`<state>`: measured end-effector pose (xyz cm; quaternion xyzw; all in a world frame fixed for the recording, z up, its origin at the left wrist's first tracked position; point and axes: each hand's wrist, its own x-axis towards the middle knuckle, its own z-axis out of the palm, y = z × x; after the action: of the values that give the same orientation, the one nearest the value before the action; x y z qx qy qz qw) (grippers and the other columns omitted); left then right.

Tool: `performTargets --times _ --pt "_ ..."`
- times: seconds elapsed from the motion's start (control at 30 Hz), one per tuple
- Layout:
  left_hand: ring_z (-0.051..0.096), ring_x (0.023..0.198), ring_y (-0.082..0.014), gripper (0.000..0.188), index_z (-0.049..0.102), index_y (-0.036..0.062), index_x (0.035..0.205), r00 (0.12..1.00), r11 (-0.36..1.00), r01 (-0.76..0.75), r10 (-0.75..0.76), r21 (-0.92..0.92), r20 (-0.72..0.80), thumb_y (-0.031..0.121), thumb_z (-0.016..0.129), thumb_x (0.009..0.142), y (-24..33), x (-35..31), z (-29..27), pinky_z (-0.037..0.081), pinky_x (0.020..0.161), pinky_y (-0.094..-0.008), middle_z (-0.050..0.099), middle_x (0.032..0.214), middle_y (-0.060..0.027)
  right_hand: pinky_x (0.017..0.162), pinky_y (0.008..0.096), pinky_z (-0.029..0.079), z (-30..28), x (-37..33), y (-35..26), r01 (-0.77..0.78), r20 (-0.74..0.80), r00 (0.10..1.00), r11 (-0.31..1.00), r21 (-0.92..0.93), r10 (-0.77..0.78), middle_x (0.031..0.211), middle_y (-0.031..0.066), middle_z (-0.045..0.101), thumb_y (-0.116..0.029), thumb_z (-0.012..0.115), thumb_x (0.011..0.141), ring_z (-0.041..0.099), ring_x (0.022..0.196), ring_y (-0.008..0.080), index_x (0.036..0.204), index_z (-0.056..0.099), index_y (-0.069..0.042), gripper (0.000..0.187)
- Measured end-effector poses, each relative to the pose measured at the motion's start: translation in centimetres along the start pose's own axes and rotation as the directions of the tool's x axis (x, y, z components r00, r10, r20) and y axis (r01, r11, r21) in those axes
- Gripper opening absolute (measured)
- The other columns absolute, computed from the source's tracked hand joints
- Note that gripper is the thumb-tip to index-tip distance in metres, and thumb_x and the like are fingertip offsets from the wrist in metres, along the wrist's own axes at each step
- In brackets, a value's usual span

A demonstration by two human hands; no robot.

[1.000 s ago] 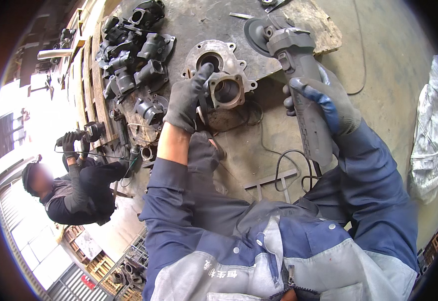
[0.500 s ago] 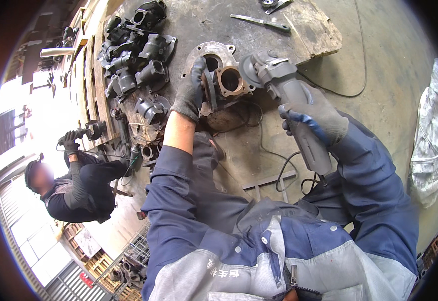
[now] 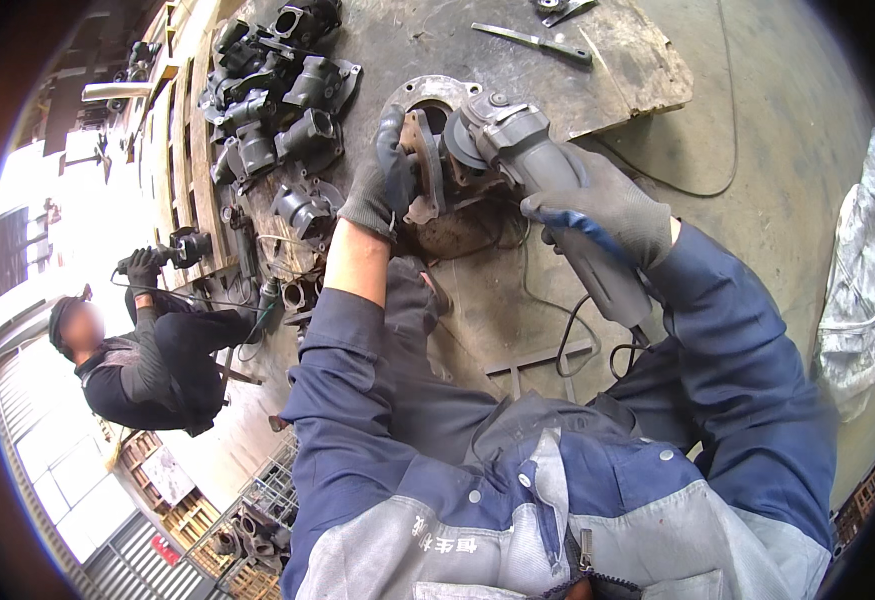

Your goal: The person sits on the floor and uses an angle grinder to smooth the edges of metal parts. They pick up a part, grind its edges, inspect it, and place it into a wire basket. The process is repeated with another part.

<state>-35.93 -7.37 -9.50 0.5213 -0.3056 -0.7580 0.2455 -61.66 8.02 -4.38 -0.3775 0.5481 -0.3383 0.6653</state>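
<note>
My right hand (image 3: 612, 205), in a grey and blue work glove, is wrapped around the body of a dark angle grinder (image 3: 522, 145). Its round disc (image 3: 465, 140) overlaps a metal pipe casting (image 3: 423, 165) in this view; whether they touch I cannot tell. Gloved in the same kind, my left hand (image 3: 382, 185) grips the casting's flange from the left, its fingertips partly hidden behind the metal. A broad round flange (image 3: 435, 90) with bolt holes lies on the worktable just beyond. The grinder and its disc cover much of the casting's right side.
Several dark castings (image 3: 307, 140) are heaped on the worktable (image 3: 397, 45) at the left. A flat file (image 3: 532, 44) lies toward its far side. The grinder's cable (image 3: 567, 340) loops below my right hand. At the left a crouching person (image 3: 147, 350) holds a power tool.
My right hand has brought the grinder left, so its disc now overlaps the casting. My left hand has turned the casting, and its square opening no longer faces up into view.
</note>
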Motion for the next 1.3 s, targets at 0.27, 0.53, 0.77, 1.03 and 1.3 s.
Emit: performTargets --times 0.27,0.53,0.77,1.03,1.3 --pt "0.076 0.102 -0.0306 0.062 0.06 0.0061 0.144 0.997 0.998 -0.053 0.054 -0.023 0.05 0.058 0.048 0.112 -0.4 0.7 -0.8 0.062 0.092 -0.0425 0.077 0.121 -0.0163 0.091 0.0347 0.057 -0.4 -1.6 0.0 -0.004 0.061 0.998 0.996 -0.089 0.01 0.118 0.0119 0.071 -0.029 0.087 0.085 0.068 0.101 0.0172 0.141 0.058 0.003 0.071" --pt "0.076 0.102 -0.0294 0.059 0.062 0.0061 0.14 0.998 0.998 -0.044 0.041 0.053 0.051 0.056 0.046 0.113 -0.9 1.8 -2.0 0.062 0.091 -0.0418 0.077 0.119 -0.016 0.089 0.0347 0.058 -0.3 -1.8 0.5 0.019 0.072 0.997 0.999 -0.049 -0.016 0.117 0.0113 0.071 -0.027 0.087 0.086 0.068 0.098 0.0174 0.139 0.059 0.004 0.068" --pt "0.074 0.104 -0.0301 0.064 0.064 0.0057 0.135 1.0 0.997 0.012 -0.013 0.079 0.014 0.063 0.051 0.109 -0.2 0.9 -1.1 0.061 0.091 -0.0426 0.076 0.116 -0.0175 0.096 0.0384 0.056 -0.5 0.1 0.0 0.09 -0.018 0.995 0.986 -0.138 -0.094 0.119 0.0161 0.073 -0.035 0.089 0.082 0.068 0.106 0.0213 0.141 0.061 0.004 0.076" --pt "0.074 0.107 -0.0335 0.066 0.061 0.0054 0.141 0.999 0.999 0.033 -0.033 -0.007 0.015 0.062 0.051 0.109 -0.2 0.4 -0.9 0.061 0.096 -0.0453 0.075 0.122 -0.0199 0.1 0.0401 0.056 -0.4 -1.4 0.3 0.065 0.086 0.995 0.965 -0.252 -0.045 0.121 0.0192 0.074 -0.035 0.087 0.081 0.072 0.112 0.0283 0.145 0.059 0.001 0.078" --pt "0.074 0.109 -0.0329 0.066 0.059 0.0042 0.144 0.985 0.97 -0.171 0.171 0.174 0.015 0.06 0.048 0.111 -0.8 0.9 -1.3 0.06 0.097 -0.0463 0.075 0.124 -0.0196 0.1 0.0437 0.057 -0.8 -4.5 0.4 0.082 0.184 0.983 0.903 -0.421 -0.004 0.125 0.0252 0.074 -0.039 0.088 0.082 0.074 0.117 0.0361 0.147 0.057 0.0 0.081"
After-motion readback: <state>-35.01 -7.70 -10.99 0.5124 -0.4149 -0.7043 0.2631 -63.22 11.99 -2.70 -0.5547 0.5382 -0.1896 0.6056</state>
